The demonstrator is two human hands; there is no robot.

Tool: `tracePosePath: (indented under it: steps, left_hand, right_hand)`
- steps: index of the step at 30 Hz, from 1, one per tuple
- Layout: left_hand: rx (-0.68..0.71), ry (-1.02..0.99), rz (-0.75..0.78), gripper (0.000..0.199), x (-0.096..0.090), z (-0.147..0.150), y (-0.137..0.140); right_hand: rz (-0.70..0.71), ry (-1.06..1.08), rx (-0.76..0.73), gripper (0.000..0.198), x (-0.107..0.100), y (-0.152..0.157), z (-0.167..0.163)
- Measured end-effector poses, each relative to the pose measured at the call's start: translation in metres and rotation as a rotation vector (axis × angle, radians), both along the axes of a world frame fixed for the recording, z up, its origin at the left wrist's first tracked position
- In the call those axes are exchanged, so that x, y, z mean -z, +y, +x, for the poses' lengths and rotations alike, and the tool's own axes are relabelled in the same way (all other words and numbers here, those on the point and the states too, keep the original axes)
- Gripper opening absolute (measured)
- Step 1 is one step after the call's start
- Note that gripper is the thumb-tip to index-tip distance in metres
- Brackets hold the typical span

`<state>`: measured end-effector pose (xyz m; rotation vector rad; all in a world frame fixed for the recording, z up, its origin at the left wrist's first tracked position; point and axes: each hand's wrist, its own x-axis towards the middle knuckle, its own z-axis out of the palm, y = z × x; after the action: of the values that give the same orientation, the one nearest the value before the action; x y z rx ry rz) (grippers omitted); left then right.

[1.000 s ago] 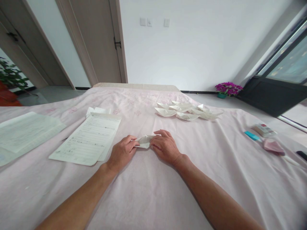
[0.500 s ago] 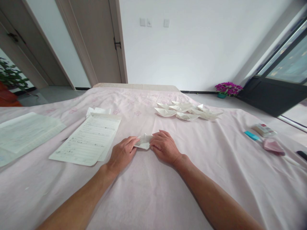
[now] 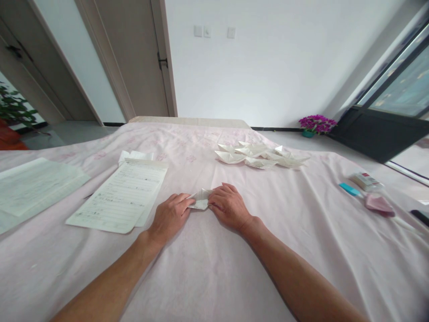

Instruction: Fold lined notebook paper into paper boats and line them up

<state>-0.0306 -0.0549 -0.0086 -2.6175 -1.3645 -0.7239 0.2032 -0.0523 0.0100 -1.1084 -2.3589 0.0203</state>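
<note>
Pinching folded paper point(image 3: 201, 202) at both ends with left hand point(image 3: 171, 214) and right hand point(image 3: 230, 207), in the frame's middle, likely to hold it steady.

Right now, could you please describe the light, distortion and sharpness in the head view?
Head view: soft light, faint shadows on the cloth; head view: the doors lean, likely lens distortion; head view: the sheet is too blurred to read, the folded paper lacks fine detail.

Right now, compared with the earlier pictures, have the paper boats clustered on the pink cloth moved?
No: against the rightmost wall switch, the paper boats keep their place; both appear slightly further left, so only the view shifted.
</note>
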Motion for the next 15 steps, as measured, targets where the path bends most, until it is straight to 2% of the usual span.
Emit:
tracePosePath:
  steps: [15]
  left_hand:
    - [-0.013,0.004,0.004,0.033,-0.0009,0.0010,-0.0024]
  right_hand:
    - [-0.069,0.041,-0.005,0.006,0.0040,0.0025,0.0015]
